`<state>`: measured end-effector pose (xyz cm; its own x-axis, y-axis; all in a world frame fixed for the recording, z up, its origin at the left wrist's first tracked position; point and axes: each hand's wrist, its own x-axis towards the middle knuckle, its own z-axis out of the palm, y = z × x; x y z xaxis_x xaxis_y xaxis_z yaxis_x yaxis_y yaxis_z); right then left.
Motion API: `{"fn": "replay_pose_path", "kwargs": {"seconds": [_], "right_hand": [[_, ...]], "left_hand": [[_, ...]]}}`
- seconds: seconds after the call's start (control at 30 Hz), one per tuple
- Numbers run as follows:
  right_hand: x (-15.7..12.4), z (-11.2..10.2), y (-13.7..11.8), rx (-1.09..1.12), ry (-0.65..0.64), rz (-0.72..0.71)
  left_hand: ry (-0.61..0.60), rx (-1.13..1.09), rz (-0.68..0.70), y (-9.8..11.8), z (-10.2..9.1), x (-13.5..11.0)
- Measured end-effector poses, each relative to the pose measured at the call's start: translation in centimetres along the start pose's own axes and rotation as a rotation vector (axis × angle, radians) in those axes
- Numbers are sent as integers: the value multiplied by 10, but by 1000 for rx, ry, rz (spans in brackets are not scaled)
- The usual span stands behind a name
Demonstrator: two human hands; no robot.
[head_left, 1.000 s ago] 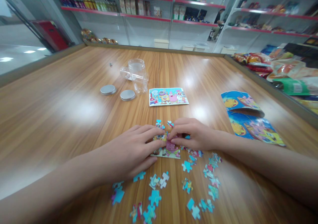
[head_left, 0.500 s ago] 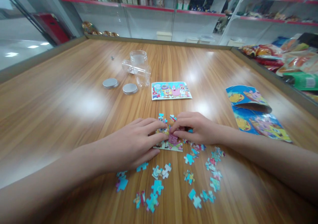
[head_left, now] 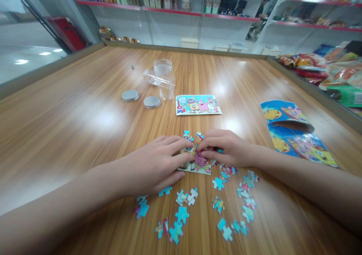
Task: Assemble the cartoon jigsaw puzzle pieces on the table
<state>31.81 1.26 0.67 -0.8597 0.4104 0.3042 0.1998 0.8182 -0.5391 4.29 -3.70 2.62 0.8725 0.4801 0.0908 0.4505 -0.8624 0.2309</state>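
Observation:
A partly joined jigsaw puzzle (head_left: pixel 201 165) lies on the table between my hands, showing pink and yellow cartoon figures. My left hand (head_left: pixel 166 161) rests flat with fingers stretched, its fingertips on the joined pieces' left side. At the upper right of the joined part, my right hand (head_left: pixel 223 145) has its fingers bent and pressed together; what they hold, if anything, is hidden. Loose puzzle pieces (head_left: pixel 181 214) are scattered nearer to me, with more loose pieces (head_left: pixel 249 202) at the right. Behind the puzzle lies a picture card (head_left: pixel 199 105) with the same cartoon figures.
Two clear plastic jars (head_left: pixel 164 78) stand and lie at the back. Silver lids (head_left: pixel 152 101) sit beside them. A blue printed sleeve (head_left: pixel 299 134) is on the right. Packaged snacks (head_left: pixel 311 64) border the table's right edge. Beyond are shelves (head_left: pixel 175 11) and a person (head_left: pixel 258 17).
The view has shifted slightly, so everything appears a little lower and to the right. Both hands stay at the joined pieces, with the right fingers moving only slightly.

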Motion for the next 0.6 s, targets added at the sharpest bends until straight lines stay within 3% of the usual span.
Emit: {"fn": "replay_pose_path", "kwargs": {"seconds": [0.6], "right_hand": [[0, -2, -2, -23, 14, -69]], "left_hand": [[-2, -18, -9, 2, -2, 0]]}}
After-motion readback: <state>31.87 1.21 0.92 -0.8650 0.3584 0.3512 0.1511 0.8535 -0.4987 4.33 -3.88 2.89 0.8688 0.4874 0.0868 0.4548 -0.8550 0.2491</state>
